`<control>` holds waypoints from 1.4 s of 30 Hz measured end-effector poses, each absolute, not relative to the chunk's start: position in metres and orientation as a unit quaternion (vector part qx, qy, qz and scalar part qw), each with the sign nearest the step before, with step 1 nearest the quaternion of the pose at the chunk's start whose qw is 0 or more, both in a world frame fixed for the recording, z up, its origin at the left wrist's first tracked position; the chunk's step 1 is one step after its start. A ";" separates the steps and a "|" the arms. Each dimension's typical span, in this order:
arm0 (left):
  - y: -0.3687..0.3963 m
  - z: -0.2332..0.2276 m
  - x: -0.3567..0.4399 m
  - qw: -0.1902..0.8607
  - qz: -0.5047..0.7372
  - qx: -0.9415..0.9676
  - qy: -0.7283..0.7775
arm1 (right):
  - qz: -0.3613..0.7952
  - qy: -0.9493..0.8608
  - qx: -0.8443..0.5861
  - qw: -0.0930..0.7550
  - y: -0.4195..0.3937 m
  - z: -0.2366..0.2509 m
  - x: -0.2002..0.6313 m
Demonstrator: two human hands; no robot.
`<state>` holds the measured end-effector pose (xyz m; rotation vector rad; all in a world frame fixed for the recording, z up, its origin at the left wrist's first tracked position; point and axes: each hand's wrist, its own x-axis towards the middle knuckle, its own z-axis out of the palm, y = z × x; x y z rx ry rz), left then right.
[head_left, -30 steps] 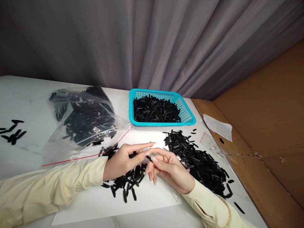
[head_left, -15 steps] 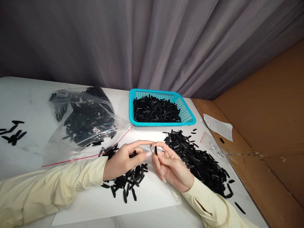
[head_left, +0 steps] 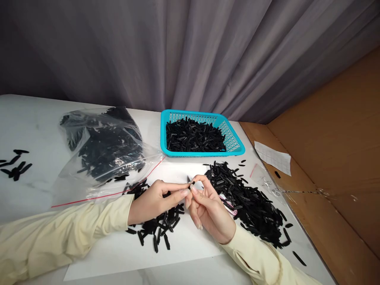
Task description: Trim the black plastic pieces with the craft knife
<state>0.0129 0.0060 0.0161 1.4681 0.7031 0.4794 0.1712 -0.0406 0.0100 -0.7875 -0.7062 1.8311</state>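
My left hand (head_left: 160,200) and my right hand (head_left: 209,206) meet at their fingertips over the white sheet. Both pinch a small black strip (head_left: 192,184), mostly covered by the fingers. A dark pointed tip (head_left: 188,179) sticks out beyond my right fingers, and a pink-and-white handle (head_left: 230,206) shows behind that hand. They may be one slim tool held in the palm, but its middle is hidden. Under and beside my left hand lies a loose heap of black strips (head_left: 162,229). A larger pile of black strips (head_left: 255,206) spreads to the right of my right hand.
A turquoise basket (head_left: 204,154) holding many black strips stands at the back. Left of it lies a clear zip bag (head_left: 103,150) full of strips. Several stray strips (head_left: 18,170) are at far left. A paper slip (head_left: 273,158) rests near the cardboard wall (head_left: 335,138) at right.
The black strip, earlier upright in my right fingers, is now pinched between both hands' fingertips. My right hand has turned and shifted slightly left, and the pointed tip and pink handle have become visible.
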 end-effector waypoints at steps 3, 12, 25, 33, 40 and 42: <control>0.006 0.016 0.013 0.674 0.222 0.630 0.314 | 0.746 -0.295 -0.331 0.497 -0.040 0.009 0.171; 0.007 0.013 0.015 0.716 0.255 0.555 0.337 | 0.734 -0.270 -0.350 0.515 -0.038 0.007 0.172; 0.008 0.018 0.015 0.707 0.246 0.562 0.351 | 0.763 -0.259 -0.344 0.481 -0.039 0.011 0.171; 0.006 0.018 0.014 0.701 0.269 0.555 0.358 | 0.796 -0.263 -0.324 0.440 -0.040 0.007 0.170; 0.006 0.019 0.015 0.701 0.269 0.562 0.347 | 0.801 -0.250 -0.319 0.440 -0.038 0.008 0.171; 0.006 0.019 0.014 0.702 0.264 0.565 0.342 | 0.801 -0.253 -0.316 0.441 -0.039 0.007 0.171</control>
